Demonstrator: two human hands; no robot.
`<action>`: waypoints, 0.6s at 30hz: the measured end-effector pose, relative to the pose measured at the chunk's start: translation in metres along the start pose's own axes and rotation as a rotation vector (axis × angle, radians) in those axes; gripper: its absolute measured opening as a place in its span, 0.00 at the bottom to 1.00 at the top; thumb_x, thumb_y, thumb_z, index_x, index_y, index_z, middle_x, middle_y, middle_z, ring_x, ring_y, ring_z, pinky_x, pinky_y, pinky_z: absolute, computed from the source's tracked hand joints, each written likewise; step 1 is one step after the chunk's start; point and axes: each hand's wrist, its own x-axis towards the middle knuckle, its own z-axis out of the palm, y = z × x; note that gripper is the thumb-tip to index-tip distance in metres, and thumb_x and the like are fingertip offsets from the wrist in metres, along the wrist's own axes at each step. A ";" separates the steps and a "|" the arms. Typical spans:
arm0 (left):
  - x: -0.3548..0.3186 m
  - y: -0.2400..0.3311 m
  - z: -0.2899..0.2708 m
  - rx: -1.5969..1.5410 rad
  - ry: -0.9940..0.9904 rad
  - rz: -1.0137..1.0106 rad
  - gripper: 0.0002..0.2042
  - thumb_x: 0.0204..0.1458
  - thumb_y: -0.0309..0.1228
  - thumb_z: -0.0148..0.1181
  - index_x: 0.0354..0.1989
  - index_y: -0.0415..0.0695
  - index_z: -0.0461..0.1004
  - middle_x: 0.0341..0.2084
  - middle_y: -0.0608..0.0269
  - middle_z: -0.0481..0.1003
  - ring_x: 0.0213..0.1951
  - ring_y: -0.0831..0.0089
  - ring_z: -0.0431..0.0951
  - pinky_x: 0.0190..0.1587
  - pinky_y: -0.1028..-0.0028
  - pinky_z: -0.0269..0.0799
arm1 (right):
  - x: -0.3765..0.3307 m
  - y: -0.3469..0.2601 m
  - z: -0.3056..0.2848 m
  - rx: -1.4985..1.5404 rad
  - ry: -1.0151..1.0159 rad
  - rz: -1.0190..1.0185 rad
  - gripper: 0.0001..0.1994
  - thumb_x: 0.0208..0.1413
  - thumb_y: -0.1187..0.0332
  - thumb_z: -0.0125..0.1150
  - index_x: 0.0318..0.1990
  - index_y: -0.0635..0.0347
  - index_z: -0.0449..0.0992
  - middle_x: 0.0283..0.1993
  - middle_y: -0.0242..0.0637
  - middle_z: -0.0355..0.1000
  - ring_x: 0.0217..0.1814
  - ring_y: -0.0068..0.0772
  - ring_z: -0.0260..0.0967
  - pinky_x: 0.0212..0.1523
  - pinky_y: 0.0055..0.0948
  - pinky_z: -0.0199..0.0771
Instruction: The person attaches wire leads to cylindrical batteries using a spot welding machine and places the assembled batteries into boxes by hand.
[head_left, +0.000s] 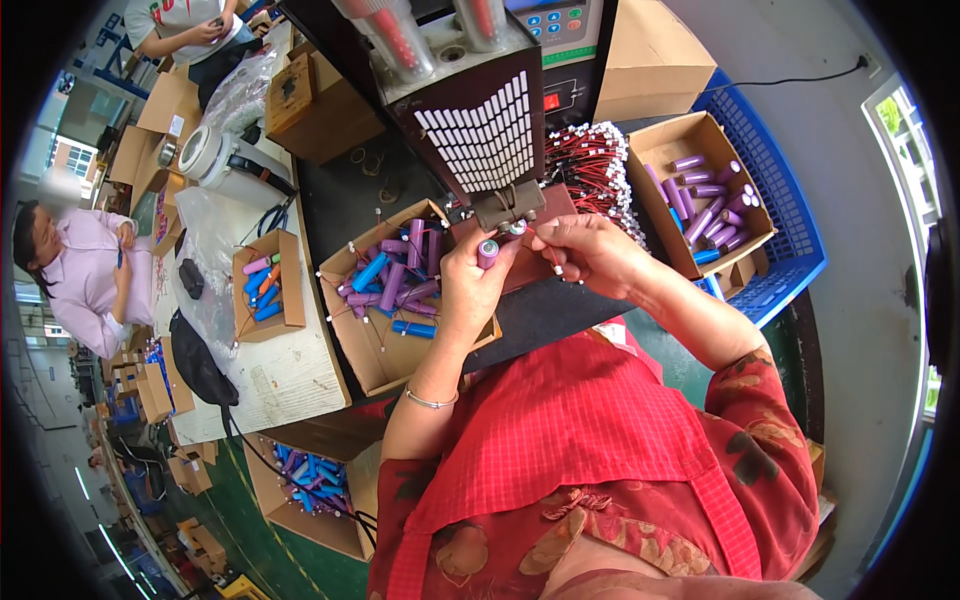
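My left hand point(472, 290) is closed around purple battery cells. One purple cell point(487, 256) stands up between thumb and fingers, its metal end uppermost. A second cell point(517, 229) has its end just under the metal electrode head point(510, 205) of a spot-welding machine point(475, 130). Thumb and forefinger of my right hand point(597, 253) pinch a thin red wire lead point(541, 243) beside that cell's end. A small white connector point(558, 270) hangs from the lead below my fingers. Whether the wire touches the cell is too small to tell.
Left of my hands, a cardboard box point(372, 367) holds purple and blue cells with leads. Red-and-black wires point(597, 170) with white connectors lie heaped behind my right hand. Farther right, a carton point(655, 135) of cells sits in a blue basket point(808, 245). Another person point(95, 265) is at far left.
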 end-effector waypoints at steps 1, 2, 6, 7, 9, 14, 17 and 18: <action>0.000 0.001 -0.002 0.005 -0.004 -0.029 0.11 0.47 0.23 0.59 0.40 0.41 0.73 0.28 0.65 0.76 0.29 0.85 0.69 0.33 0.81 0.67 | -0.001 -0.001 0.000 -0.087 0.020 -0.023 0.13 0.57 0.61 0.50 0.29 0.63 0.73 0.20 0.27 0.65 0.17 0.16 0.56 0.18 0.16 0.51; -0.002 -0.004 -0.006 -0.034 0.023 -0.055 0.11 0.47 0.24 0.59 0.41 0.39 0.73 0.30 0.67 0.76 0.30 0.86 0.69 0.33 0.82 0.67 | -0.006 -0.011 -0.006 -0.429 0.011 -0.058 0.14 0.57 0.62 0.50 0.29 0.63 0.74 0.22 0.28 0.67 0.20 0.16 0.62 0.21 0.17 0.59; -0.003 -0.014 -0.054 -0.079 0.205 -0.197 0.18 0.50 0.26 0.58 0.50 0.39 0.67 0.31 0.65 0.74 0.28 0.80 0.74 0.33 0.80 0.73 | 0.005 -0.032 -0.051 -1.173 0.416 -0.919 0.06 0.48 0.74 0.57 0.34 0.65 0.74 0.30 0.45 0.70 0.30 0.40 0.71 0.30 0.30 0.70; -0.008 -0.013 -0.071 -0.004 0.249 -0.241 0.20 0.51 0.26 0.56 0.53 0.40 0.64 0.38 0.60 0.73 0.28 0.79 0.74 0.31 0.81 0.73 | 0.007 -0.041 -0.059 -1.247 0.495 -0.891 0.06 0.47 0.75 0.57 0.34 0.64 0.74 0.31 0.44 0.70 0.32 0.41 0.70 0.31 0.32 0.70; -0.017 -0.016 -0.094 0.221 0.394 -0.093 0.22 0.52 0.27 0.54 0.56 0.42 0.61 0.34 0.62 0.72 0.22 0.83 0.71 0.27 0.83 0.70 | 0.020 -0.053 -0.068 -1.319 0.513 -0.861 0.06 0.47 0.73 0.56 0.34 0.62 0.74 0.31 0.43 0.67 0.33 0.46 0.69 0.32 0.37 0.69; -0.041 0.006 -0.105 0.507 0.458 -0.109 0.23 0.51 0.36 0.55 0.54 0.39 0.62 0.41 0.57 0.70 0.44 0.70 0.70 0.48 0.71 0.65 | 0.062 -0.054 -0.079 -1.703 0.429 -0.720 0.10 0.47 0.61 0.57 0.27 0.59 0.75 0.33 0.46 0.66 0.33 0.48 0.67 0.31 0.40 0.69; -0.038 -0.013 -0.091 0.194 0.234 -0.180 0.20 0.47 0.34 0.59 0.47 0.42 0.64 0.38 0.53 0.69 0.39 0.67 0.70 0.43 0.72 0.67 | 0.075 -0.037 -0.145 -1.973 0.511 -0.700 0.11 0.47 0.59 0.57 0.29 0.57 0.77 0.33 0.47 0.69 0.28 0.48 0.68 0.28 0.38 0.70; -0.040 -0.027 -0.084 0.216 0.179 -0.159 0.18 0.48 0.33 0.58 0.46 0.42 0.63 0.38 0.53 0.67 0.39 0.66 0.70 0.41 0.70 0.66 | 0.057 -0.044 -0.133 -1.957 0.542 -0.620 0.09 0.49 0.62 0.55 0.29 0.57 0.76 0.32 0.46 0.69 0.30 0.49 0.68 0.29 0.39 0.69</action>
